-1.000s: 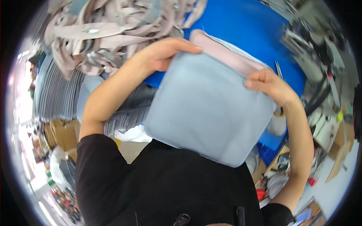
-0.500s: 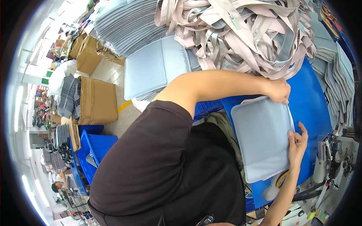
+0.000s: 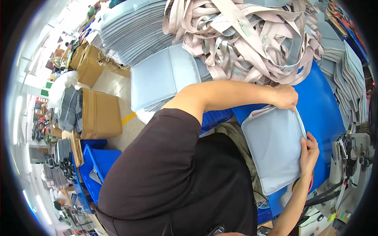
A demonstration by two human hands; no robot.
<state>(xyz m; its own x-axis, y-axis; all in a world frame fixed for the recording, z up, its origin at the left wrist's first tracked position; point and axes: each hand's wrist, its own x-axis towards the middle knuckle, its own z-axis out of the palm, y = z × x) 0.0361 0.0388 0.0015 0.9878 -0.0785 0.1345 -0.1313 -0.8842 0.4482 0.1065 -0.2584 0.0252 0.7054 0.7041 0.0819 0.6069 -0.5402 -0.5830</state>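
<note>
A light grey-blue fabric panel [image 3: 272, 151] with rounded corners lies over the edge of the blue table [image 3: 325, 98], with a pale strip along its right edge. My left hand [image 3: 286, 97] reaches across from the left and pinches the panel's far right corner, fingers closed. My right hand [image 3: 310, 153] grips the same right edge lower down, thumb on top and the other fingers partly hidden beyond the edge. A little pinkish material shows at the panel's far edge, near my left hand.
A tangled heap of pinkish zipper tape [image 3: 252, 39] covers the table's far side. Stacks of grey-blue panels [image 3: 134, 31] stand at far left and far right [image 3: 346, 78]. Sewing machinery [image 3: 350, 157] is at right. Cardboard boxes [image 3: 101, 114] and a blue bin [image 3: 96, 161] stand left.
The panel has turned slightly, its near end shifting right. My left hand has moved slightly left and nearer; the fingers of my right hand have drawn in closer against the edge.
</note>
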